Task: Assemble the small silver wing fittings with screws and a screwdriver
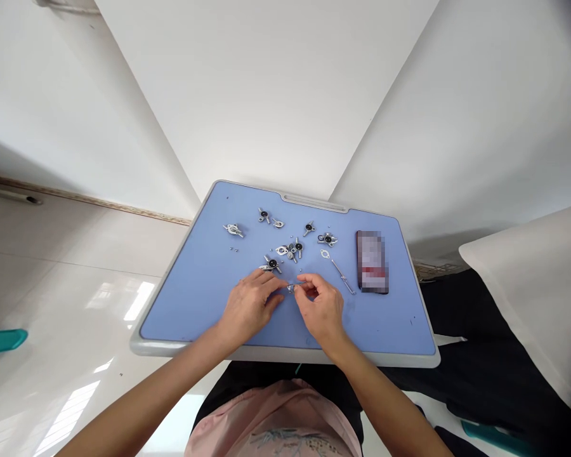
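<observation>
A small shiny metal part [290, 288] sits low over the blue tabletop between my two hands. My right hand [321, 308] has thumb and index finger closed around its near edge, the other fingers curled. From the left side, my left hand [251, 302] reaches in with its index fingertip at the part, while the thumb stays apart below. The part's exact shape is mostly hidden by the fingertips. Just beyond my left fingers lies a metal assembly with a round black centre [273, 264]. Behind the part is a cluster with a flat oval plate [282, 250] and another black-centred piece [298, 247].
The blue table [190, 304] has a raised grey rim. More metal assemblies [233, 230] and tiny loose pieces [234, 249] lie scattered about. On the right are a flat gasket-like plate [325, 254], a thin metal rod [343, 277] and a phone [372, 262]. White walls stand behind.
</observation>
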A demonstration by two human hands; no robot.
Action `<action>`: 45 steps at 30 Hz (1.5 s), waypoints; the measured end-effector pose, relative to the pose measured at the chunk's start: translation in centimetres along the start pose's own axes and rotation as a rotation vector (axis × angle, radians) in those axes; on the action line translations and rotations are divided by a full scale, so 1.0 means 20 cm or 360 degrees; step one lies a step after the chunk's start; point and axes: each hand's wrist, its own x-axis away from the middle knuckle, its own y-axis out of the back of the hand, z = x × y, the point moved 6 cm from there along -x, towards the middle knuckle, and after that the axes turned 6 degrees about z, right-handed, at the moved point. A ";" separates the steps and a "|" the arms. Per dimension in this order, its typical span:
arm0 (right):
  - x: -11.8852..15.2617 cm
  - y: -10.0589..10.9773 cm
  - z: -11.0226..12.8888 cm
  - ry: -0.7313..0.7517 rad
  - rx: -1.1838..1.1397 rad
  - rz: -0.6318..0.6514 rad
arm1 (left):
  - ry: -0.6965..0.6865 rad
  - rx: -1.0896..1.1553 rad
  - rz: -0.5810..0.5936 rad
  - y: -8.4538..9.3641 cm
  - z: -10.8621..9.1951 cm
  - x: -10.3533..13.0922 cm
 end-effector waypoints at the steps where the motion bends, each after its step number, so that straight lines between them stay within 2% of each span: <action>1: -0.01 0.01 -0.01 -0.0046 0.0020 0.0019 | -0.0001 -0.0008 0.0002 0.00 0.00 0.00; 5: -0.02 0.05 -0.08 -0.0209 -0.0049 0.0128 | -0.0011 -0.0023 0.0002 -0.01 0.00 0.00; 10: -0.02 0.08 -0.19 -0.0259 -0.0216 0.0253 | -0.0066 -0.0070 -0.0001 -0.03 -0.01 0.00; 15: -0.04 0.10 -0.20 -0.0352 -0.0528 0.0361 | -0.0114 -0.0100 0.0050 -0.03 -0.06 -0.02; 18: -0.08 0.14 -0.18 -0.0304 -0.0656 0.0287 | -0.0138 -0.0124 0.0093 -0.02 -0.09 -0.05; 21: -0.12 0.19 -0.19 -0.0256 -0.0563 0.0143 | -0.0153 -0.0155 0.0121 -0.02 -0.13 -0.09; 25: -0.17 0.15 -0.25 -0.0300 -0.0566 0.0249 | -0.0147 -0.0192 0.0157 -0.04 -0.14 -0.10; 29: -0.20 0.12 -0.24 -0.0301 -0.0603 0.0359 | -0.0153 -0.0262 0.0117 -0.05 -0.13 -0.09; 31: -0.20 0.15 -0.20 -0.0196 -0.0514 0.0341 | -0.0166 -0.0294 0.0083 -0.05 -0.12 -0.09; 35: -0.17 0.22 -0.07 0.0471 0.0057 0.0258 | -0.0160 -0.0307 0.0086 -0.06 -0.12 -0.09; 37: -0.13 0.21 -0.06 0.0656 0.0159 0.0274 | -0.0142 -0.0290 0.0110 -0.07 -0.11 -0.09; 39: -0.11 0.20 -0.10 0.0551 -0.0005 0.0281 | -0.0123 -0.0268 0.0123 -0.07 -0.10 -0.09; 43: -0.14 0.17 -0.25 -0.0120 -0.0533 0.0252 | -0.0115 -0.0227 0.0121 -0.07 -0.10 -0.09; 45: -0.15 0.17 -0.28 -0.0285 -0.0628 0.0273 | -0.0116 -0.0193 0.0113 -0.07 -0.10 -0.09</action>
